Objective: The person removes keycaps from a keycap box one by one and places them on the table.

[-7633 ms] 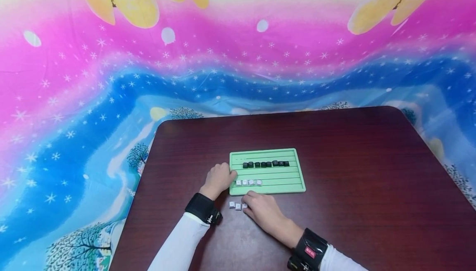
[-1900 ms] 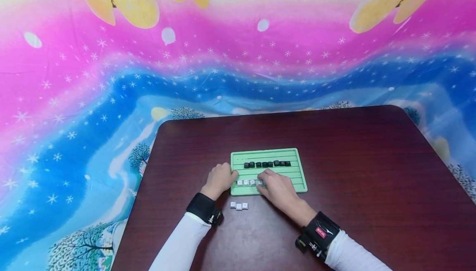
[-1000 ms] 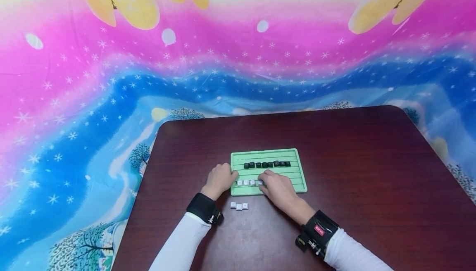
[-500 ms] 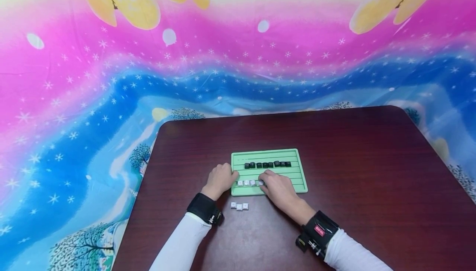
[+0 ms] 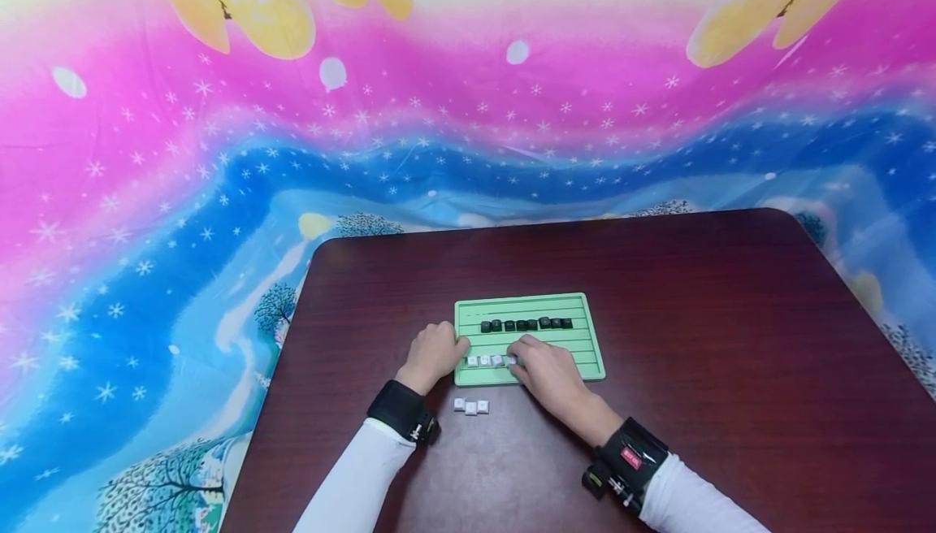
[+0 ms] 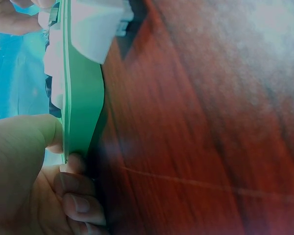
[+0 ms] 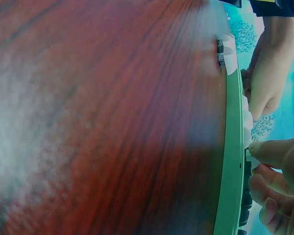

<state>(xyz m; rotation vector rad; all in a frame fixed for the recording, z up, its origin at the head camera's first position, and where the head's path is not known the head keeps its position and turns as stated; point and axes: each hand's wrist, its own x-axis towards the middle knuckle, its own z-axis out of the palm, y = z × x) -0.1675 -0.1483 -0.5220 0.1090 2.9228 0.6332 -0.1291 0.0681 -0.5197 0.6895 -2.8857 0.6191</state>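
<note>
On the table lies a green ridged tray (image 5: 594,364). My left hand (image 5: 431,354) grips its left edge, thumb on top and fingers curled below in the left wrist view. My right hand (image 5: 548,370) is over the tray's front part, and its thumb and index finger pinch a white keycap (image 7: 255,162) there. To its left, three white keycaps (image 5: 484,361) stand in the same row. A row of several black keycaps (image 5: 522,325) sits farther back on the tray. In front of the tray lie three loose white keycaps (image 5: 471,408).
The dark red-brown wooden table (image 5: 731,338) extends around the tray on all sides. Behind it hangs a colourful printed cloth (image 5: 468,127). Both wrists wear black straps with small cameras.
From beside the loose keycaps in front, my right hand has moved up onto the tray, at the row's rightmost white keycap. Over the last two seconds it barely moves. My left hand stays put.
</note>
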